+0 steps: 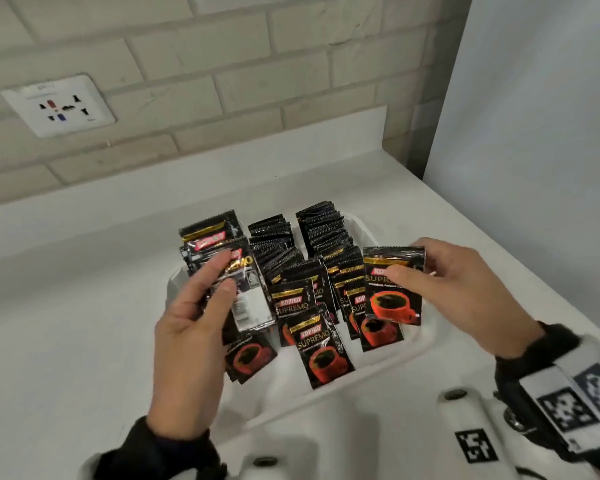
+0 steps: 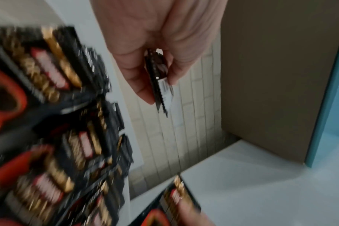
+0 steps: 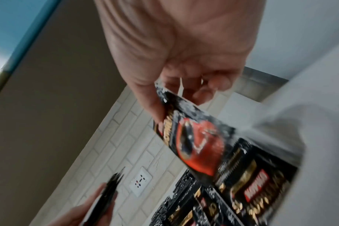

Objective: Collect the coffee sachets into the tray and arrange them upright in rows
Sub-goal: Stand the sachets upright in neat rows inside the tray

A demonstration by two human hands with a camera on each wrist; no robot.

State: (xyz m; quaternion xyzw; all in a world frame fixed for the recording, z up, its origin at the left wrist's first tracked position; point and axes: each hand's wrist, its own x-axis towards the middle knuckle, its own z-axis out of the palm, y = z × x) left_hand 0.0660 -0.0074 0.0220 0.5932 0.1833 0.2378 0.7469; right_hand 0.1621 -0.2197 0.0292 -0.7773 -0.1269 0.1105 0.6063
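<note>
A white tray (image 1: 388, 358) on the counter holds black coffee sachets. Two upright rows (image 1: 323, 230) stand at its back, and several sachets (image 1: 323, 351) lean loosely at the front. My left hand (image 1: 219, 282) pinches a small stack of sachets (image 1: 246, 299) over the tray's left side; the left wrist view shows the stack (image 2: 162, 91) edge-on between thumb and fingers. My right hand (image 1: 407, 259) grips a sachet (image 1: 392, 296) by its top over the tray's right side, the red cup print facing me. The right wrist view shows this sachet (image 3: 195, 145) hanging tilted.
The white counter (image 1: 84, 306) runs to a brick wall with a power socket (image 1: 58, 105) at the back left. A pale wall panel (image 1: 534, 133) closes the right side. White camera mounts (image 1: 461, 410) sit low in the head view.
</note>
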